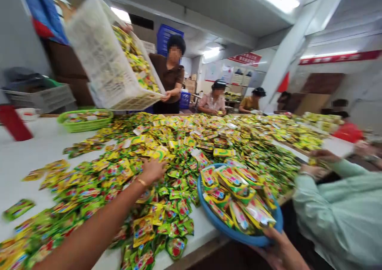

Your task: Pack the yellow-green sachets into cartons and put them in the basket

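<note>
A long white table (26, 150) fills a lit workroom, heaped across its middle and far right with small yellow-green packets (185, 142). The heap lies straight ahead of the left hand (152, 169), which reaches out over it, fingers curled down onto the packets; whether it pinches any I cannot tell. The right hand (277, 248) stays near, at the table's edge, gripping the rim of a blue basin (238, 235) full of packets, just right of the heap. At far left a person tilts a white crate (104, 59) of packets above a green basket (85, 121). A mint sleeve (337, 206) reaches in at right.
</note>
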Demonstrator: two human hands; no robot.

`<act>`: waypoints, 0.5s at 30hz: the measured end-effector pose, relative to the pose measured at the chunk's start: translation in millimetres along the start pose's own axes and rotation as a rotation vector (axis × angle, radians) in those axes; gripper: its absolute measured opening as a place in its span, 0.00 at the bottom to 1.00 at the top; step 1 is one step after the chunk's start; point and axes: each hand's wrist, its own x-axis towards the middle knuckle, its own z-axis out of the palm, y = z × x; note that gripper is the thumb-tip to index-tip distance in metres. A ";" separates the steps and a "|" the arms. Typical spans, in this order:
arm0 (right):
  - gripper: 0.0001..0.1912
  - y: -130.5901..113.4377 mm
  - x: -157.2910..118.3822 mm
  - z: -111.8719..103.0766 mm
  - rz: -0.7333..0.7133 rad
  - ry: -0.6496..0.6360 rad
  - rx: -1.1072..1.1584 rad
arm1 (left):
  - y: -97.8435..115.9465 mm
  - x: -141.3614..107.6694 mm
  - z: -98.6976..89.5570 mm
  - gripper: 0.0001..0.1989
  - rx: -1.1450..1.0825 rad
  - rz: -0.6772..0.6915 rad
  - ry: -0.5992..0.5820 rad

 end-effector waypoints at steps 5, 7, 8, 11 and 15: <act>0.41 -11.4 -19.9 22.1 0.005 0.069 0.087 | 8.2 -30.1 4.0 0.22 -0.119 0.050 0.155; 0.41 -10.0 -24.7 23.0 -0.013 0.052 0.103 | 23.3 -45.2 9.9 0.22 -0.237 0.116 0.218; 0.41 -8.7 -26.2 22.1 -0.020 0.040 0.107 | 32.0 -53.0 14.2 0.21 -0.292 0.138 0.243; 0.41 -7.5 -29.6 18.4 -0.030 -0.004 0.103 | 54.9 -76.0 31.6 0.18 -0.380 0.169 0.324; 0.40 -16.5 -39.4 20.5 -0.031 -0.033 0.109 | 61.3 -107.0 56.1 0.16 -0.322 0.169 0.433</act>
